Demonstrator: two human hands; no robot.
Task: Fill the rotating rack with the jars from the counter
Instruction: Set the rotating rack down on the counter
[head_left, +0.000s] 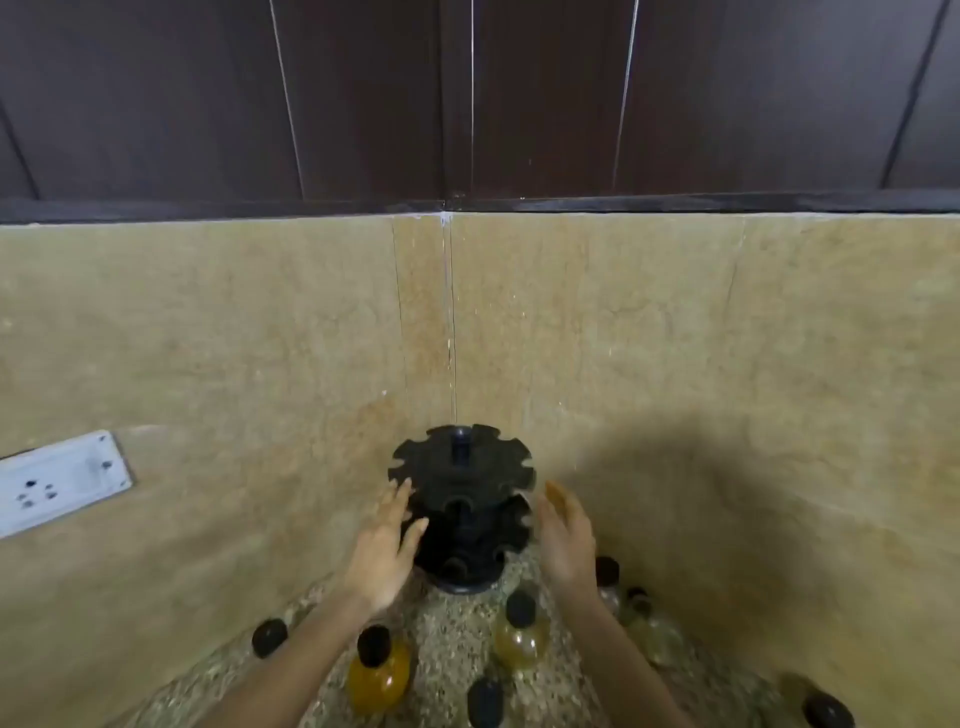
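Black-lidded jars (485, 701) stood scattered along the bottom of the view on the speckled counter (452, 634). Among them an amber jar (378, 675) stood just beside the left forearm, a paler yellow jar (521, 636) stood between the two arms, and a few clearer ones (652, 629) were grouped to the right of the right forearm. Beyond them, in the corner where the two beige walls (208, 338) met, stood the black rotating rack (462, 499), upright on its round base, its notched tiers holding no jars. The left hand (384, 545) was at the rack's left side, fingers straight and spread, holding nothing, with its fingertips (402, 491) at the rim of the upper tier. The right hand (563, 540) was at the rack's right side, blurred. An amber smear at its fingertips might have been a jar, and whether that hand gripped anything could not be told. A white socket plate (57, 480) sat on the left wall, well apart from the rack. Dark brown panels (363, 93) ran above the beige walls.
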